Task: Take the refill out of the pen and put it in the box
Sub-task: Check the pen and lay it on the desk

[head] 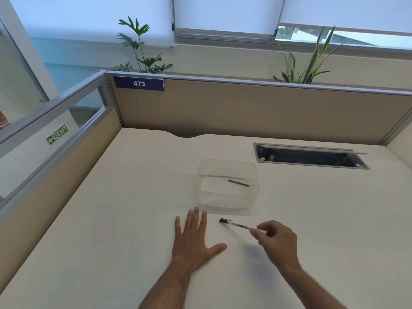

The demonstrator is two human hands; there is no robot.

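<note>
Head view, downward (over desk)

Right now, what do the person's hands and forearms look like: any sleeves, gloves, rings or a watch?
Both are bare. The left hand and right hand wear no gloves, and no rings show. The forearms are uncovered down to the frame edge: no sleeves, watch or wristband in view. Some hair shows on the left forearm.

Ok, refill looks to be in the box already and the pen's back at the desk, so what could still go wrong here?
1. The right hand pinches only one end of the pen; released carelessly, it may roll on the bare desk.
2. The clear box sits just beyond the pen, open-topped; a knock while withdrawing could shift it and the refill.
3. The left hand lies flat nearby and could nudge the pen.
</note>
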